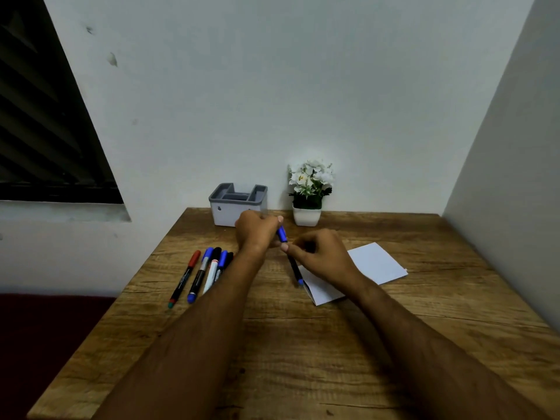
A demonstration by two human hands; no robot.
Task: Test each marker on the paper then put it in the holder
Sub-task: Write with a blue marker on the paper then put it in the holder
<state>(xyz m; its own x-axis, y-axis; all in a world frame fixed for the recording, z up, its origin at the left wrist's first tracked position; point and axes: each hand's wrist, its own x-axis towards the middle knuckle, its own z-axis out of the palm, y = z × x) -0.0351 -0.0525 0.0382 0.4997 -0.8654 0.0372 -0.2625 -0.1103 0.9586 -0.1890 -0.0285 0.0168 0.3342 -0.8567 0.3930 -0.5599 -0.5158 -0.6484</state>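
**Marker test: first item, cap coming off**

Left hand (253, 230): grip pinching blue cap (282, 233). Right hand (315, 253): grip closed round marker (295, 269), tip end over paper (368, 268), no stroke visible. Five markers (201, 272) waiting in a row on desk (272, 344), left. Holder (238, 204) at back, seemingly unfilled. Nearly all remaining.

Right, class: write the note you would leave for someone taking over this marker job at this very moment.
Left hand pinches the blue cap, just off the marker.
Right hand grips the marker, lower end over the paper's near corner.
Holder at the back; no markers seen in it.
Spare markers lie in a row at left.
Done: marker uncapped.
Left: test it, recap, put in holder, then the rest.
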